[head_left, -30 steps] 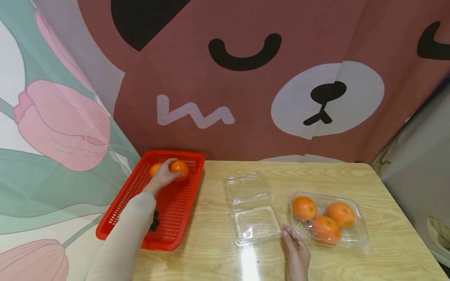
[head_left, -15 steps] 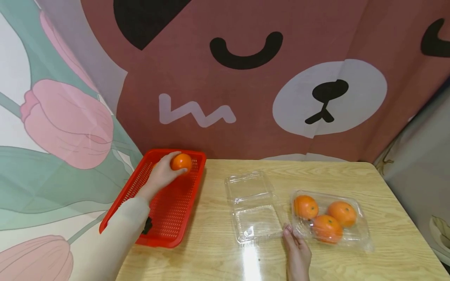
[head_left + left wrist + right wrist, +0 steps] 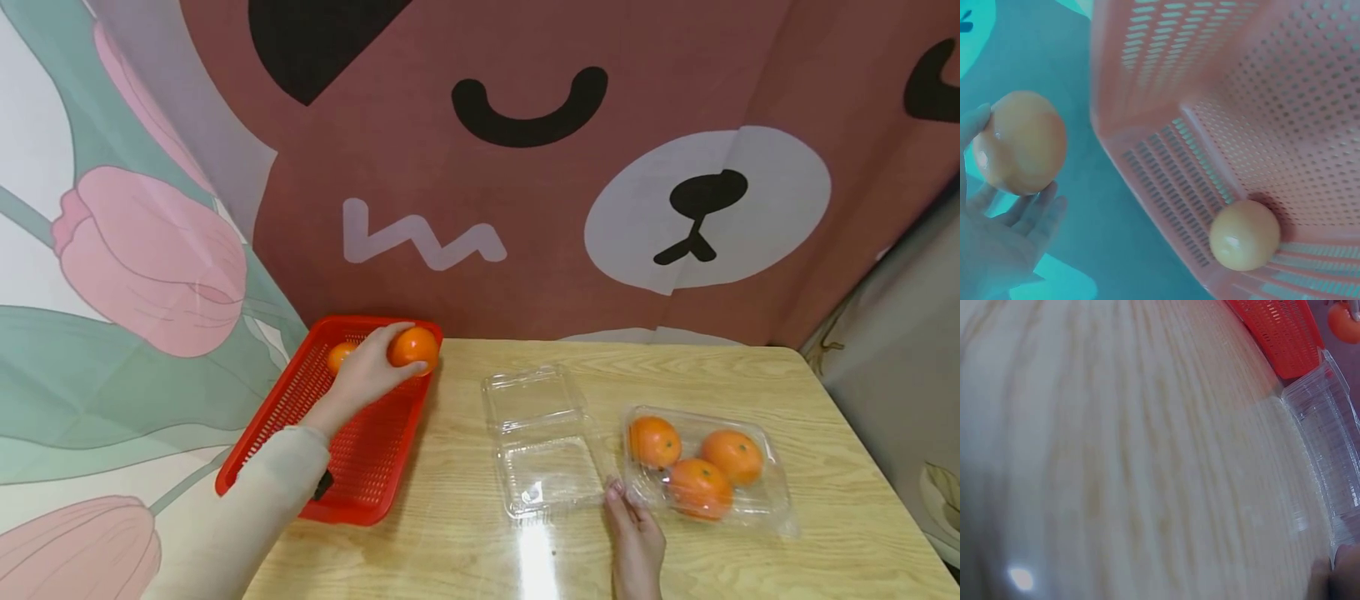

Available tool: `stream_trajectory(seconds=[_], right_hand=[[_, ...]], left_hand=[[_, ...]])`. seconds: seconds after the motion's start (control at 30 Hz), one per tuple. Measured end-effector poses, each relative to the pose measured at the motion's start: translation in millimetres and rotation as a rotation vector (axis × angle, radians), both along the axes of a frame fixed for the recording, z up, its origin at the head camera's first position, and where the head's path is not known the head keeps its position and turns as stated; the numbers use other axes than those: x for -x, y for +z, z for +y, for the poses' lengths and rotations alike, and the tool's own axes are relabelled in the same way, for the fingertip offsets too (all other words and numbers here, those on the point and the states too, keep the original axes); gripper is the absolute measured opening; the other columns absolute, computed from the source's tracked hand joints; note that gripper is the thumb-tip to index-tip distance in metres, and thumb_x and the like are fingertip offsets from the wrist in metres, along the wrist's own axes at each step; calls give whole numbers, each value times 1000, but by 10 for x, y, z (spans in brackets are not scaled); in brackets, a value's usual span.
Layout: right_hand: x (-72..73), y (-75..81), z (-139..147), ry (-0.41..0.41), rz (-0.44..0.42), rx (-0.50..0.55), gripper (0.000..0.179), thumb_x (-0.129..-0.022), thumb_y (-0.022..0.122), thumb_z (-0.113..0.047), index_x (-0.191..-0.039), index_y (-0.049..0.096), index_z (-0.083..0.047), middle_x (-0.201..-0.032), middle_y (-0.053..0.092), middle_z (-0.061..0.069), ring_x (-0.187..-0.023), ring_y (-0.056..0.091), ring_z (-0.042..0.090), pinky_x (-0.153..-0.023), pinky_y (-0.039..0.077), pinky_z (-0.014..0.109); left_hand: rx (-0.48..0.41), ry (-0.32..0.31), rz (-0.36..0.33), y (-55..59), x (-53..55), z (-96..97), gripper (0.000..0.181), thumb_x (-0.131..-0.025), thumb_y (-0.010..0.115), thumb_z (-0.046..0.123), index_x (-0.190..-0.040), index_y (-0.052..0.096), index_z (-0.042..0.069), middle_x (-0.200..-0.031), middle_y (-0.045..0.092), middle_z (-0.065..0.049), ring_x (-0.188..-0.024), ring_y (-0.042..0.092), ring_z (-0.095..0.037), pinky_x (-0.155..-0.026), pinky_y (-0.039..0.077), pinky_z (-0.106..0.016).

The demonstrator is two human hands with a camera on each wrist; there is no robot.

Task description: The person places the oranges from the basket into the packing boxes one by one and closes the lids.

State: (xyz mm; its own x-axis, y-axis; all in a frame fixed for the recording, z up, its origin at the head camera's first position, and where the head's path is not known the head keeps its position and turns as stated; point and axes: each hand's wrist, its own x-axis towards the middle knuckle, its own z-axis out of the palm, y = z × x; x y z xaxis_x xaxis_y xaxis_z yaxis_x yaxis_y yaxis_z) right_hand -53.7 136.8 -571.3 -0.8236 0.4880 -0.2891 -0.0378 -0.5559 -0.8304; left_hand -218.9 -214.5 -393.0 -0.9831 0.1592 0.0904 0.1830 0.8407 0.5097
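In the head view my left hand grips an orange above the far right rim of the red basket. The left wrist view shows that orange outside the basket wall, between thumb and fingers. Another orange stays in the basket's far left corner, partly behind the hand. An open clear plastic clamshell box lies on the table with nothing inside. My right hand pinches its near right corner with thumb and fingertips. In the right wrist view only the box's edge and some fingers show.
Right of the open box stands a clear plastic box with three oranges. A small dark object lies in the basket's near part, partly behind the sleeve. A printed curtain hangs behind the wooden table.
My left hand has lifted the orange from inside the basket and carried it right, to above the rim. The other orange is in view again. My right hand has stayed at the box.
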Motion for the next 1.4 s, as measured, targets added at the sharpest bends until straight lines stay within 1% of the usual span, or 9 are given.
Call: stream_trajectory(seconds=[0.3, 0.5, 0.63, 0.77, 0.9, 1.0, 1.17, 1.27, 1.4], right_hand=[[-12, 6, -4, -3, 7, 5, 13, -91, 67, 3, -97, 73, -7, -98, 74, -2, -95, 67, 3, -86, 51, 18], [-13, 2, -1, -7, 3, 16, 14, -91, 67, 4, -98, 73, -6, -97, 74, -3, -95, 67, 3, -87, 51, 18], [-9, 2, 2, -11, 8, 26, 14, -91, 67, 4, -100, 73, -5, -98, 74, -2, -96, 67, 3, -86, 52, 18], [-6, -3, 8, -8, 8, 13, 14, -91, 67, 4, -101, 73, -4, -98, 74, -2, -96, 67, 3, -86, 52, 18], [5, -3, 17, -7, -5, -18, 13, -91, 69, 1, -102, 73, -4, -99, 74, -3, -96, 67, 3, -87, 51, 19], [10, 3, 13, -3, -11, -27, 14, -91, 69, -1, -104, 73, -5, -101, 74, -3, -97, 67, 3, -88, 51, 18], [8, 2, 7, 0, -7, -19, 14, -91, 69, 0, -104, 73, -5, -100, 74, -3, -97, 67, 3, -88, 51, 18], [5, 1, 3, 3, -1, -10, 14, -91, 68, 1, -103, 73, -5, -100, 73, -4, -96, 67, 3, -87, 51, 18], [-8, 5, 1, 4, 4, -4, 14, -91, 67, 3, -101, 73, -5, -99, 73, -4, -96, 67, 3, -86, 51, 18]], left_hand=[[19, -67, 24, 87, -80, 281, 69, -83, 75, 51, -141, 49, 23, -136, 54, -5, -115, 56, -28, -95, 48, -51], [32, -108, 6, 104, -144, 503, 67, -83, 75, 52, -139, 50, 27, -130, 56, -2, -106, 59, -26, -88, 51, -49], [48, -143, 9, 95, -182, 661, 67, -82, 75, 53, -139, 51, 27, -124, 58, -2, -103, 60, -25, -86, 52, -48], [69, -187, 17, 59, -215, 817, 68, -82, 74, 55, -139, 51, 26, -128, 57, 0, -105, 60, -23, -87, 51, -47], [58, -242, -1, 20, -244, 991, 71, -82, 74, 56, -142, 51, 25, -136, 54, 0, -111, 59, -22, -90, 50, -46], [41, -285, -17, -11, -261, 1126, 72, -82, 75, 54, -142, 50, 23, -136, 55, 0, -112, 58, -23, -92, 49, -45], [48, -337, -26, -89, -294, 1333, 71, -82, 75, 54, -141, 51, 23, -134, 56, 1, -111, 59, -23, -93, 49, -44], [73, -365, -33, -144, -330, 1440, 72, -82, 74, 57, -141, 51, 23, -133, 57, 0, -109, 60, -22, -91, 50, -43], [113, -407, -37, -230, -388, 1573, 71, -82, 72, 58, -142, 52, 24, -134, 57, -1, -112, 59, -21, -94, 47, -43]])
